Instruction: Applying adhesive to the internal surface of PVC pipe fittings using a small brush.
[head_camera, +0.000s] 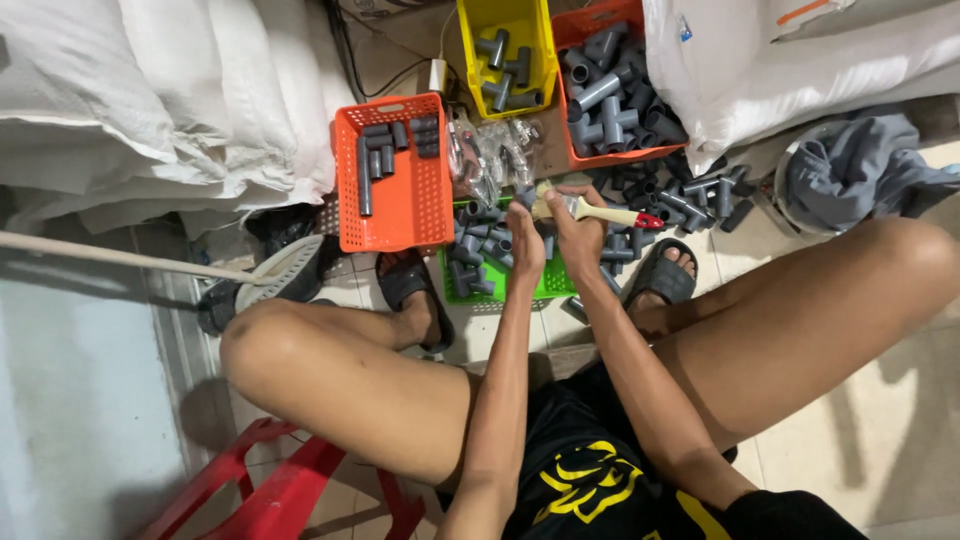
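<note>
Left hand: I see the left hand (524, 243) at centre frame, fingers curled around a small grey pipe fitting (524, 198), held over the green basket (553, 283).
Right hand: the right hand (577, 222) sits just at 3 o'clock of the left, closed on the handle of a paintbrush (600, 210); bristles point toward 9 o'clock and meet the fitting.
Brush: pale wooden handle, red tip at the 3 o'clock end, flat light bristles.
Step in hand, my judgement: coating the fitting with the brush. Done well, I would keep the fitting steady and turn it under the bristles, keep strokes light, and stay over the basket so drips fall there.
Green basket: slotted plastic, holding grey fittings, directly under both hands.
Orange basket: the orange basket (391, 172) lies at 10 o'clock of the hands; perforated plastic, a few dark straight tube pieces along its top edge.
Yellow bin: the yellow bin (506, 52) stands at 12 o'clock, smooth-walled, with grey elbows inside.
Loose fittings: a heap of loose fittings (690, 195) at 2 o'clock, matte grey, tees and elbows.
Sacks: white woven sacks (160, 100) at 10 o'clock, soft and creased.
</note>
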